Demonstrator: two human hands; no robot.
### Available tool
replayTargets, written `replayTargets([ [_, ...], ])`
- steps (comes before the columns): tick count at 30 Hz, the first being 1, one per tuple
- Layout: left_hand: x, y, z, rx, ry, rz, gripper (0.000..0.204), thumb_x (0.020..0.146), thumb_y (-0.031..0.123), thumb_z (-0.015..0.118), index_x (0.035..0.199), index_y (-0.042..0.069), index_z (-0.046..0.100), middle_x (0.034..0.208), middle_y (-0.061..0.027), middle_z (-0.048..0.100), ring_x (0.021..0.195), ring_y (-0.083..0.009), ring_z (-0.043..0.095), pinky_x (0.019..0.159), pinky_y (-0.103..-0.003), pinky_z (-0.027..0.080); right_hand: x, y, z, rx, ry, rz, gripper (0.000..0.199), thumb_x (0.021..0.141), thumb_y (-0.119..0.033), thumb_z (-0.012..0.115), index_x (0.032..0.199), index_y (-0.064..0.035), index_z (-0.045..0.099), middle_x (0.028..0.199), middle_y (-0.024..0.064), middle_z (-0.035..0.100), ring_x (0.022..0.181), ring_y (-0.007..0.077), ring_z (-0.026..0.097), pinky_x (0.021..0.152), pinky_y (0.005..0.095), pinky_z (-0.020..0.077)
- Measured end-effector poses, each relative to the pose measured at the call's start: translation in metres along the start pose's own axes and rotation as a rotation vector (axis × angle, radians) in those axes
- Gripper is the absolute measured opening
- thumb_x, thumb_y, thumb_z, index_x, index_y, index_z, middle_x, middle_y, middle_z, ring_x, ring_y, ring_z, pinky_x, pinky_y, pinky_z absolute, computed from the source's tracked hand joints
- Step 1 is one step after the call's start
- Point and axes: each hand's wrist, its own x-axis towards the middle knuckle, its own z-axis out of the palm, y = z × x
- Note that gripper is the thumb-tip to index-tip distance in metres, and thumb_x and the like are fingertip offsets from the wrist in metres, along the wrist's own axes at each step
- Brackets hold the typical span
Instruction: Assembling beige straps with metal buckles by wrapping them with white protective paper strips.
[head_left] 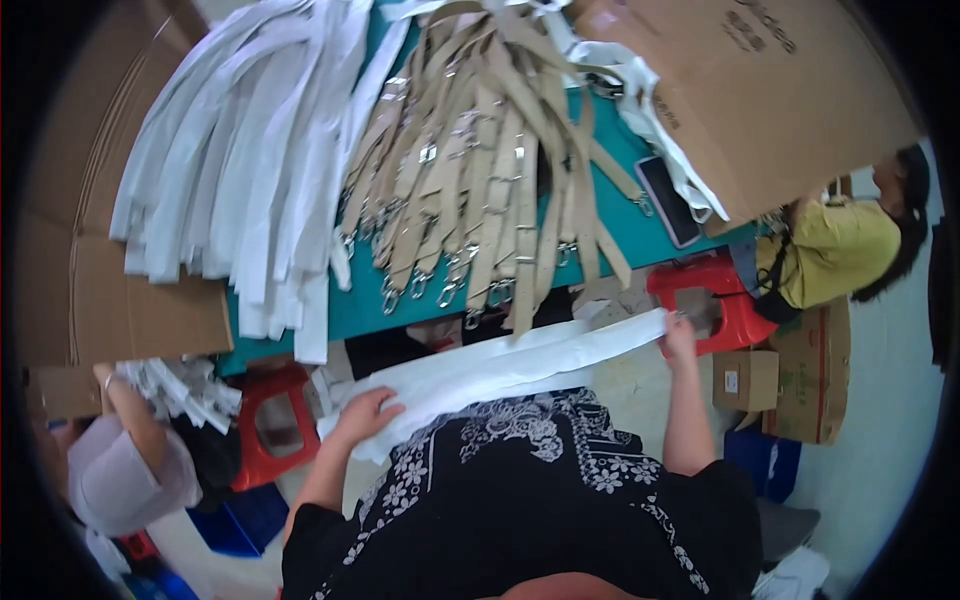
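— White fabric, that long strip (pixel 500 370) across the lap. Which hand has it on the left?

— The left hand (pixel 362 412) lies flat on the near end, fingers spread over the cloth, pressing it rather than pinching. The strip runs from there up and to the right, stretched below the edge of the teal table (pixel 640 225).

— And the far end?

— The right hand (pixel 678 335) has it, fingers closed narrowly on the tip of the strip, arm reaching out over the floor.

— What sits on the table?

— Starting left: a heap of white straps (pixel 240 160) hanging over the near edge. Next to it, a pile of beige straps (pixel 480 170) with metal clips at their ends. Then a dark phone (pixel 668 200) lying near a big cardboard box (pixel 760 100).

— Anyone else about?

— At the far left a person in a pale top (pixel 120 470) holds a bundle of white pieces, beside a red stool (pixel 275 425). At the right, a person in a yellow shirt (pixel 840 250) sits by another red stool (pixel 715 300) and small cartons (pixel 745 380).
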Motion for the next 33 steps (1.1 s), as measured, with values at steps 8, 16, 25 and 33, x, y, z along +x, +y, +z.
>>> replayTargets([
  [8, 0.012, 0.073, -0.037, 0.475, -0.039, 0.137, 0.025, 0.074, 0.029, 0.064, 0.089, 0.009, 0.063, 0.075, -0.0081, 0.06, 0.067, -0.0254, 0.059, 0.059, -0.035, 0.047, -0.08, -0.155, 0.07, -0.343, -0.794, -0.249, 0.029, 0.081, -0.032, 0.058, 0.087, -0.0045, 0.064, 0.073, 0.004, 0.063, 0.061, 0.0108, 0.057, 0.057, 0.0255, 0.0454],
  [16, 0.065, 0.167, -0.067, 0.249, 0.288, 0.491, 0.015, 0.073, 0.017, 0.065, 0.085, 0.008, 0.063, 0.069, -0.009, 0.06, 0.06, -0.0239, 0.058, 0.054, -0.031, 0.046, 0.044, -0.309, 0.157, -0.936, 0.588, -1.425, 0.028, 0.072, -0.033, 0.065, 0.084, -0.0075, 0.063, 0.082, 0.0105, 0.06, 0.076, 0.0263, 0.058, 0.069, 0.0388, 0.0461],
  [25, 0.144, 0.223, -0.091, -0.746, -0.035, 0.245, 0.039, 0.087, 0.033, 0.047, 0.106, 0.001, 0.056, 0.101, -0.0082, 0.06, 0.091, -0.0152, 0.057, 0.08, -0.028, 0.045, -0.061, -0.426, 0.217, -0.351, -0.593, -0.762, 0.025, 0.087, -0.03, 0.053, 0.081, -0.0058, 0.057, 0.067, -0.0036, 0.049, 0.062, 0.0061, 0.044, 0.055, 0.0243, 0.0389],
  [33, 0.209, 0.272, -0.108, -1.664, -0.445, 0.552, 0.076, 0.076, 0.055, 0.054, 0.13, 0.006, 0.034, 0.127, -0.0108, 0.043, 0.117, -0.0267, 0.041, 0.102, -0.042, 0.026, -0.149, -0.378, 0.198, -0.597, -1.168, -1.081, 0.018, 0.084, -0.022, 0.052, 0.087, -0.0046, 0.058, 0.071, 0.0113, 0.056, 0.065, 0.023, 0.055, 0.062, 0.0334, 0.0428],
])
